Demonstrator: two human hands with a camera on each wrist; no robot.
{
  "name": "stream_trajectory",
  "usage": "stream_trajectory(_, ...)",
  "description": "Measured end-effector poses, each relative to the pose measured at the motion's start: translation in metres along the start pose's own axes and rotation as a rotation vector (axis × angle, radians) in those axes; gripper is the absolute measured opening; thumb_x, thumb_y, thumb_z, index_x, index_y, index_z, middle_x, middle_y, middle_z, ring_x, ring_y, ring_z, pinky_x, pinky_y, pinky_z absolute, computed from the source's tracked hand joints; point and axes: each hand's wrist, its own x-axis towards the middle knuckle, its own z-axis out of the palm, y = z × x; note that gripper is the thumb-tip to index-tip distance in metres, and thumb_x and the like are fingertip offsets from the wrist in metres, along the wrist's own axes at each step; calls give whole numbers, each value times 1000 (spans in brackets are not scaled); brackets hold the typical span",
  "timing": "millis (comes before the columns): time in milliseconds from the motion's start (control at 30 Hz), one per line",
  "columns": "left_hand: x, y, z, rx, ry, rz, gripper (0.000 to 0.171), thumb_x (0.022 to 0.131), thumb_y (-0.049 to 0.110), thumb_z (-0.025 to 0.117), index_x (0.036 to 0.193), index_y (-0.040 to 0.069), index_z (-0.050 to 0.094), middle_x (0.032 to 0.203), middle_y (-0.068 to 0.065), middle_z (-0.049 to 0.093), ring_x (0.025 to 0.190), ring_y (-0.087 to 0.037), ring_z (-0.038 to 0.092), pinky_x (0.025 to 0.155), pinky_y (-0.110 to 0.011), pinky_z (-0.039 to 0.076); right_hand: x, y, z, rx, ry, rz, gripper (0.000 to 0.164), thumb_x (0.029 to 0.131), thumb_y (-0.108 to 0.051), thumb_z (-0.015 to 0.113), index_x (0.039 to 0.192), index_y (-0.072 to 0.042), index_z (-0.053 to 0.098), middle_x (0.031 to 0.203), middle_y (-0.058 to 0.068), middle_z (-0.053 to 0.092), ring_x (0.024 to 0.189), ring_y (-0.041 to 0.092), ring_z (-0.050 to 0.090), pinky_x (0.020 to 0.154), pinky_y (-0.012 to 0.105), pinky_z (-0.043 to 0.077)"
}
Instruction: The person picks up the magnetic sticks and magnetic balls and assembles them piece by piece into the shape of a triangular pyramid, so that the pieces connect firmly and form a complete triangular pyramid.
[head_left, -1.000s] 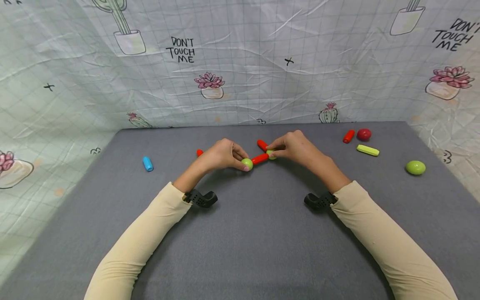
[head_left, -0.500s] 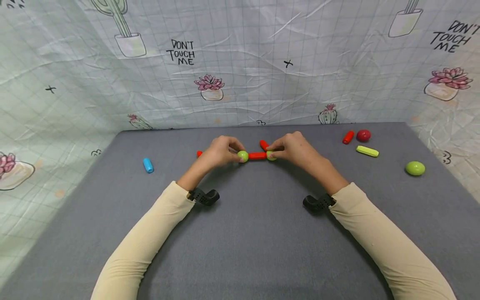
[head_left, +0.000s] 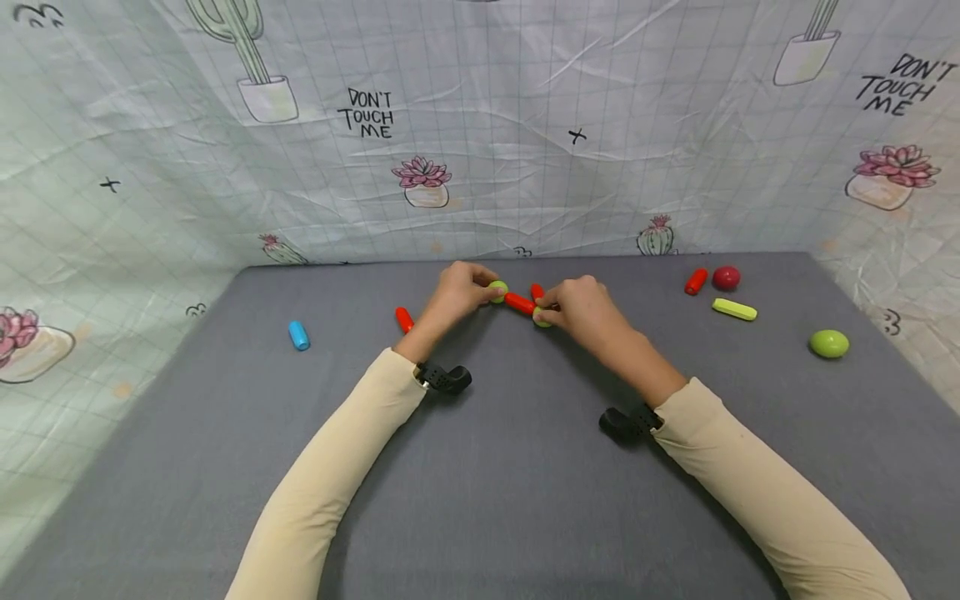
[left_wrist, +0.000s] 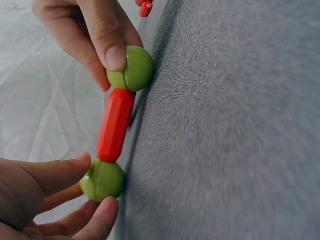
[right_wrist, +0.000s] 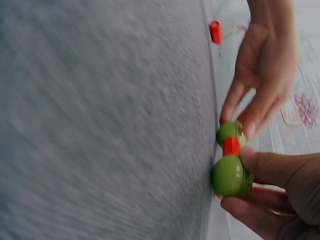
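My left hand (head_left: 467,287) pinches a small green ball (left_wrist: 102,181) between thumb and fingers. A red faceted stick (left_wrist: 115,125) runs from that ball to a second green ball (left_wrist: 139,67), touching both. The second ball is pinched by my right hand (head_left: 583,308), thumb on one side. In the head view the stick slants down from the left ball to the right one. Another red stick (head_left: 537,292) shows just behind the right fingers; whether it joins the ball there is hidden. The right wrist view has both balls close to the grey surface.
On the grey table (head_left: 495,467), a blue stick (head_left: 298,335) and a red stick (head_left: 404,319) lie to the left. At the right are a red stick (head_left: 696,282), a red ball (head_left: 726,277), a yellow stick (head_left: 734,309) and a green ball (head_left: 828,343). A printed sheet (head_left: 510,167) hangs behind.
The left hand has moved away from me with its ball, so the red stick between the balls has swung round to slant the other way. The right hand has stayed nearly in place.
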Motion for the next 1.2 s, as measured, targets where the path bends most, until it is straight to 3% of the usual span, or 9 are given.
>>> stream_trajectory(100,6,0,6,-1,30,25,29,92,20,78,117,5,77,112,-12,76,93,-23,72,72,-27,54,-3,-5,0,-5,-14,-7,23,87,-20,83,103,-4,82,94,13,77,73,21,70,64,41,57)
stream_trajectory(233,11,1,9,22,31,55,28,90,18,80,116,8,78,113,-8,76,108,-25,68,83,-34,54,-7,-14,-6,2,-82,-21,26,85,-15,84,108,-3,80,101,13,76,74,19,69,62,34,57)
stream_trajectory(333,14,2,10,21,-12,70,29,90,18,80,118,10,78,115,-7,76,113,-24,67,87,-35,53,-11,-20,-11,5,-140,-38,28,85,-12,83,111,-4,79,105,13,77,71,17,67,58,30,53)
stream_trajectory(467,17,1,14,-1,-122,115,30,93,16,76,122,10,76,118,-7,75,106,-20,70,76,-26,52,-15,-26,-15,15,-184,-67,22,86,-12,83,107,-7,81,99,9,78,64,12,63,55,27,49)
stream_trajectory(567,18,0,18,-6,-177,155,30,96,16,73,125,10,74,117,-8,75,99,-17,70,70,-21,47,-19,-28,-14,15,-173,-93,18,85,-13,84,102,-7,83,95,6,78,68,13,66,60,30,53)
stream_trajectory(667,19,0,22,-26,-184,161,30,96,20,73,124,10,75,114,-7,76,93,-15,69,69,-21,46,-21,-29,-13,7,-147,-112,17,83,-14,85,98,-8,83,94,5,78,73,15,68,65,36,56)
stream_trajectory(900,22,1,27,-153,-168,137,28,91,17,79,117,6,77,110,-10,77,99,-18,71,73,-21,48,-24,-29,-9,9,-110,-131,13,82,-14,86,92,-8,83,87,3,78,72,15,68,67,38,58)
stream_trajectory(1200,25,1,24,-260,-205,86,26,89,9,80,114,4,78,110,-11,77,83,-9,57,70,-19,46,-25,-29,-9,31,-83,-134,15,81,-12,87,94,-6,83,89,4,78,76,18,70,69,40,59)
